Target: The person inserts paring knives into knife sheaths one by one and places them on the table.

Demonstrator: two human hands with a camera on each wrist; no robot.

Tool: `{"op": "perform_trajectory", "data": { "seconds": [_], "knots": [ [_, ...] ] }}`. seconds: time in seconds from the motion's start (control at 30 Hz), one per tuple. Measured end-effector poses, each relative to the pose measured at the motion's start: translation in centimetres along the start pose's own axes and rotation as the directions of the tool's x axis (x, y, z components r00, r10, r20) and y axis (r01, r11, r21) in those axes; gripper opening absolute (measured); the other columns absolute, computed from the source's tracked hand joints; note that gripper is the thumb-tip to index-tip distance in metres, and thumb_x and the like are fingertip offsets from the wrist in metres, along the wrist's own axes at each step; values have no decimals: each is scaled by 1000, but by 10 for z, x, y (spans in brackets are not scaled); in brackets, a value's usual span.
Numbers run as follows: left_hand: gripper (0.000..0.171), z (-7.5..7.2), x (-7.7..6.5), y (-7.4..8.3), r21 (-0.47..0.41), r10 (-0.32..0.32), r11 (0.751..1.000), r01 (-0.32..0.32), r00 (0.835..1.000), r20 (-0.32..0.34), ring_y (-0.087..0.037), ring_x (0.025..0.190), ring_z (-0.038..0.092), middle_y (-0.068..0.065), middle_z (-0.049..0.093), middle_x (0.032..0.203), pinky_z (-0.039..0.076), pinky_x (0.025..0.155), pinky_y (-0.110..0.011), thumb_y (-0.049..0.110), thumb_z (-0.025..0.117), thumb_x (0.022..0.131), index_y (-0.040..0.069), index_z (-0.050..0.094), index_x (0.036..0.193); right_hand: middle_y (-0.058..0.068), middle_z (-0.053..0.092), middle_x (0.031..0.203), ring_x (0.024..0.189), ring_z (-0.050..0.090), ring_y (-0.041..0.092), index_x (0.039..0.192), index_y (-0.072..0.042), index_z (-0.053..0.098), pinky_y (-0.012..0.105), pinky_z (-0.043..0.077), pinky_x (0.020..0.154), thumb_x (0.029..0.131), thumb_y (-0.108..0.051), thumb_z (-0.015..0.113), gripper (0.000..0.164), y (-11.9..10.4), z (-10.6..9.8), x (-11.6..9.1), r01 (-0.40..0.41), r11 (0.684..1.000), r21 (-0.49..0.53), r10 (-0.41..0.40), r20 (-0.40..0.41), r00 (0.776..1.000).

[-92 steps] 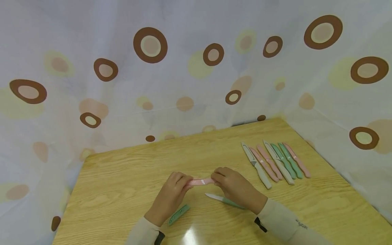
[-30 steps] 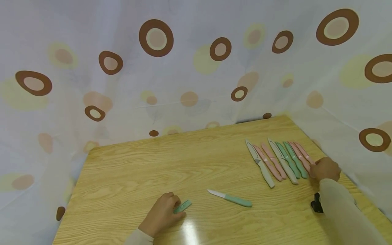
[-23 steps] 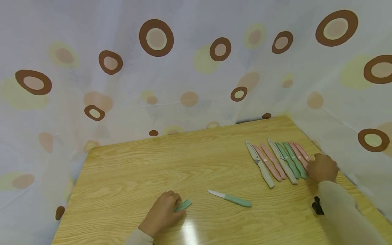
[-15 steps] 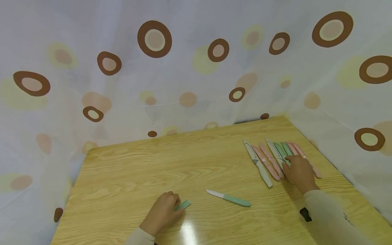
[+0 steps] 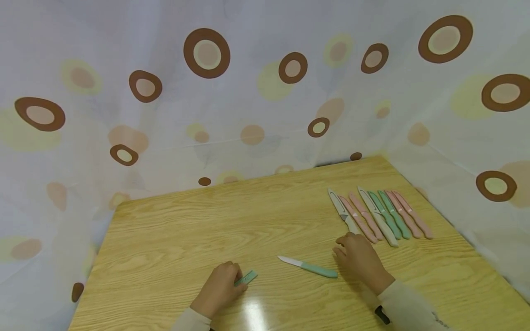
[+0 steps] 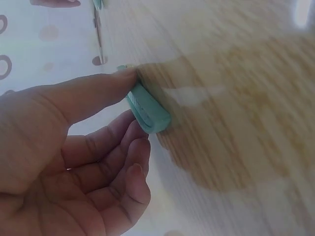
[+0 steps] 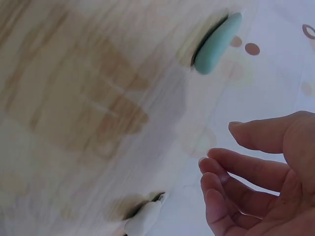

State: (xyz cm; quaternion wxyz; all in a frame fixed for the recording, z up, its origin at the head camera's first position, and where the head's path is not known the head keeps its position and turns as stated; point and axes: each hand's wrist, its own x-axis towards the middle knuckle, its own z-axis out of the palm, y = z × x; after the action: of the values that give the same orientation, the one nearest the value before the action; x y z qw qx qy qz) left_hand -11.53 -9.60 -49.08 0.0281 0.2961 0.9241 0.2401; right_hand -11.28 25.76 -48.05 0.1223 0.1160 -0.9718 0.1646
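My left hand [image 5: 220,285] pinches a green knife sheath [image 5: 248,277] between thumb and fingers, low at the table's front. The left wrist view shows the end of this sheath [image 6: 151,114] poking out past the thumb. To its right lies a bare paring knife [image 5: 318,269] with a white blade and green handle. My right hand [image 5: 361,261] hovers just beyond that handle with loosely bent fingers and holds nothing. In the right wrist view, the green handle [image 7: 219,44] is apart from the fingertips.
A row of sheathed knives stretches along the table's right side: a white-handled knife [image 5: 342,209] at its left end, green knives [image 5: 395,218] within it, and a pink knife [image 5: 414,216] at its right end. A patterned cloth [image 5: 252,92] hangs behind the wooden table [image 5: 186,230].
Both hands held a pink knife earlier. My right hand laid it at the row's right end, released it, then moved left towards the green knife. My left hand took the green sheath.
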Motion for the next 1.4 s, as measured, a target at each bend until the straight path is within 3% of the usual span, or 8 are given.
{"op": "perform_trajectory", "data": {
  "seconds": [0.27, 0.4, 0.47, 0.63, 0.77, 0.9, 1.1, 1.4],
  "knots": [
    [11, -4, 6, 1, -28, 3, 1000, -3, 1000, -18, -5, 63, 48, 1, 57, 75, 44, 56, -15, 11, 69, 79, 3, 62, 80, 11, 63, 84, 74, 59, 21, 90, 4, 68, 31, 53, 65, 77, -11, 73, 20, -7, 10, -2, 18, 999, 49, -21, 58, 998],
    [14, -22, 17, 7, 22, 63, 998, -60, 984, -169, -7, 68, 56, -1, 62, 81, 48, 60, -17, 14, 68, 83, 2, 61, 89, 11, 64, 85, 75, 60, 22, 90, 3, 68, 32, 53, 67, 78, -12, 72, 20, -16, 10, -1, 47, 997, 67, -53, 89, 995],
    [17, -36, 22, 8, 75, 136, 990, -119, 948, -287, -10, 75, 58, -2, 62, 86, 50, 64, -20, 14, 69, 82, 2, 62, 93, 10, 64, 84, 74, 59, 20, 91, 2, 68, 32, 53, 67, 78, -13, 72, 20, -22, 10, 1, 61, 995, 80, -69, 104, 992],
    [27, -66, 32, 9, 179, 280, 959, -219, 818, -502, -16, 87, 57, -4, 62, 97, 50, 74, -31, 10, 74, 78, 4, 65, 102, 9, 63, 84, 74, 58, 19, 91, 1, 68, 33, 52, 65, 78, -15, 72, 21, -33, 13, 3, 88, 991, 101, -103, 153, 983],
    [29, -73, 34, 10, 193, 310, 951, -242, 782, -542, -17, 88, 58, -4, 63, 99, 49, 77, -34, 12, 74, 77, 4, 66, 105, 6, 61, 81, 70, 54, 15, 89, 0, 68, 32, 51, 63, 76, -17, 74, 23, -37, 16, 2, 105, 988, 110, -125, 196, 973],
    [31, -72, 34, 10, 180, 319, 948, -264, 773, -548, -15, 90, 57, -3, 62, 101, 50, 76, -32, 11, 74, 78, 4, 66, 107, 1, 56, 75, 64, 45, 8, 83, -2, 67, 25, 44, 56, 74, -19, 76, 21, -39, 20, 3, 104, 986, 132, -134, 241, 961],
    [31, -69, 35, 8, 122, 306, 950, -289, 770, -560, -15, 91, 55, -3, 61, 100, 50, 75, -27, 8, 72, 78, 4, 66, 109, -2, 54, 73, 63, 48, 8, 78, -6, 64, 21, 44, 54, 72, -10, 77, 15, -43, 22, 3, 104, 984, 147, -139, 256, 957],
    [31, -65, 34, 5, 100, 301, 950, -297, 780, -548, -14, 90, 55, -3, 61, 101, 50, 75, -26, 11, 70, 80, 4, 65, 110, -3, 58, 73, 63, 54, 9, 72, -9, 62, 19, 48, 56, 71, -5, 77, 15, -47, 22, 2, 128, 984, 124, -155, 239, 958]
  ]
}}
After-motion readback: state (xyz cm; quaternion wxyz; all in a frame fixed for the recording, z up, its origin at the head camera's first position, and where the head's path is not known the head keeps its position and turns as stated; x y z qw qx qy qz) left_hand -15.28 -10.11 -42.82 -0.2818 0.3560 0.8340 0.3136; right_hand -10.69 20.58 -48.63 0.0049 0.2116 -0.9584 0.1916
